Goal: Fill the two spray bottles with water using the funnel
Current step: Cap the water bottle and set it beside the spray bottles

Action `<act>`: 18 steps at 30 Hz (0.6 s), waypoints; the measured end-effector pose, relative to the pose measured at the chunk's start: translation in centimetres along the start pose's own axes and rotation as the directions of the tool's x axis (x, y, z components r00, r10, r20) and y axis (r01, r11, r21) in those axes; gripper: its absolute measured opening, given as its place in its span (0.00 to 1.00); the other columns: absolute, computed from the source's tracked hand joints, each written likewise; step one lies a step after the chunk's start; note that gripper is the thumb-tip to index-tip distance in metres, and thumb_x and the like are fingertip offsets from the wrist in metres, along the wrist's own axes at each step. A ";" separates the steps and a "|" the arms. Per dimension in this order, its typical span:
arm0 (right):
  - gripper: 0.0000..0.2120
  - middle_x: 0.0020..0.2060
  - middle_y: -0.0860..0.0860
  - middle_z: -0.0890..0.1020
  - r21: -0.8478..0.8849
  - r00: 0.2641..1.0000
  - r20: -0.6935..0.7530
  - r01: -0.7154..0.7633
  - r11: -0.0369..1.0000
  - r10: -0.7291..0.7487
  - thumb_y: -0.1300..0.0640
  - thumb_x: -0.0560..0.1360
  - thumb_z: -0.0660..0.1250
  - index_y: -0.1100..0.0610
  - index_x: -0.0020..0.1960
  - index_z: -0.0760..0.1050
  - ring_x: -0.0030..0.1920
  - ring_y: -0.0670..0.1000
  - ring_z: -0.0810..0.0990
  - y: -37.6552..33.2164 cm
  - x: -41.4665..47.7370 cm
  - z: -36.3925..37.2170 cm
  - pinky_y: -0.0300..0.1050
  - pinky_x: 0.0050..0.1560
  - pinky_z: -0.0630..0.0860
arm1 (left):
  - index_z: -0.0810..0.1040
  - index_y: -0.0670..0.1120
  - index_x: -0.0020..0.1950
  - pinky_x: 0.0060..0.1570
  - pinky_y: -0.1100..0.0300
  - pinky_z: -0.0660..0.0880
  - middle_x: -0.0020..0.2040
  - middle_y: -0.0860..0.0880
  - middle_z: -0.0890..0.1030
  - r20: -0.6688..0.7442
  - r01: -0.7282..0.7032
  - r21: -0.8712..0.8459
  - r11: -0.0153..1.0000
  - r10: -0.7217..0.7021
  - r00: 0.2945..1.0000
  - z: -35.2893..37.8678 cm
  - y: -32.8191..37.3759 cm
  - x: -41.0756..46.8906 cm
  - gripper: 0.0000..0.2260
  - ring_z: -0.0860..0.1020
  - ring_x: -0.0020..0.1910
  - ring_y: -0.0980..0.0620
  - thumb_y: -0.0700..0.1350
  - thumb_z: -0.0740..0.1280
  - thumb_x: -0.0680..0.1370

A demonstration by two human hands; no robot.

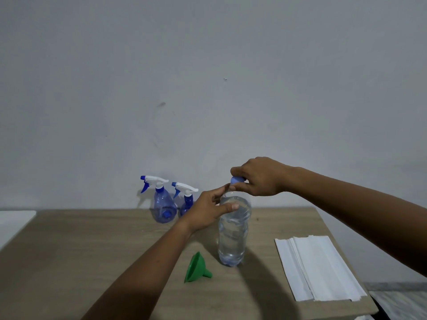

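A clear water bottle stands upright in the middle of the wooden table, nearly full. My right hand is closed on its blue cap from above. My left hand holds the bottle's shoulder, thumb across the front. A green funnel lies on its side on the table, just left of the bottle's base. Two blue spray bottles with white and blue trigger heads stand at the table's far edge by the wall, the left one larger in view than the right one, which my left hand partly hides.
A stack of white paper towels lies on the right part of the table, close to its right edge. A white surface adjoins the table at the left. A grey wall rises directly behind the table.
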State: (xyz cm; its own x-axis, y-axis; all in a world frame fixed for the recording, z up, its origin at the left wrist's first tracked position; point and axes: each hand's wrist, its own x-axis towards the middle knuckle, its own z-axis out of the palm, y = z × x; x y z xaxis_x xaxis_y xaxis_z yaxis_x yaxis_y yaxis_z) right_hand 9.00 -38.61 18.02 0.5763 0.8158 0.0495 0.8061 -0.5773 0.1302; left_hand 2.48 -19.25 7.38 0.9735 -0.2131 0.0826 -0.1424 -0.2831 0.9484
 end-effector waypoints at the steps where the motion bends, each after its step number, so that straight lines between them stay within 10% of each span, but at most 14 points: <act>1: 0.23 0.33 0.49 0.74 0.003 1.000 -0.003 -0.017 1.000 0.017 0.34 0.81 0.53 0.54 0.45 0.69 0.33 0.51 0.70 -0.1 -0.1 0.0 0.47 0.36 0.65 | 0.72 0.50 0.77 0.72 0.65 0.68 0.72 0.59 0.77 -0.002 -0.006 0.006 1.000 0.006 1.000 0.0 0.0 0.0 0.28 0.73 0.72 0.63 0.45 0.74 0.78; 12: 0.18 0.36 0.46 0.77 0.244 0.963 -0.121 -0.205 0.948 0.240 0.35 0.80 0.59 0.49 0.46 0.67 0.38 0.53 0.76 -2.0 -1.6 2.0 0.47 0.36 0.70 | 0.72 0.53 0.75 0.71 0.66 0.70 0.67 0.63 0.78 -0.017 0.019 0.019 1.000 -0.018 1.000 0.2 1.0 -0.9 0.25 0.74 0.66 0.70 0.42 0.73 0.79; 15: 0.17 0.47 0.44 0.82 0.615 0.895 -0.174 -0.227 0.755 0.411 0.33 0.76 0.64 0.45 0.53 0.70 0.44 0.49 0.82 -3.5 -2.5 5.2 0.52 0.47 0.79 | 0.71 0.56 0.75 0.60 0.73 0.74 0.64 0.65 0.78 0.009 0.077 0.015 0.997 -0.077 0.997 0.4 0.6 -2.0 0.26 0.76 0.61 0.73 0.44 0.73 0.80; 18: 0.24 0.57 0.44 0.81 0.858 0.824 -0.123 -0.191 0.477 0.553 0.33 0.71 0.69 0.41 0.62 0.70 0.54 0.47 0.83 -5.8 -3.4 8.8 0.51 0.57 0.80 | 0.68 0.52 0.79 0.71 0.61 0.70 0.74 0.58 0.74 0.006 0.206 0.012 0.979 -0.206 0.979 0.3 -2.1 -3.8 0.34 0.73 0.72 0.58 0.50 0.78 0.75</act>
State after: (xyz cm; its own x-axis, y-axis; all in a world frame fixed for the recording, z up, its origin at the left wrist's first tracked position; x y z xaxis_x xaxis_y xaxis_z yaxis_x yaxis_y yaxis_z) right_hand 3.60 -38.33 8.38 0.9040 0.3574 0.2347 0.3894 -0.4614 -0.7972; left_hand -1.02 -18.10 5.01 0.9810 -0.1555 -0.1160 0.0587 -0.3320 0.9414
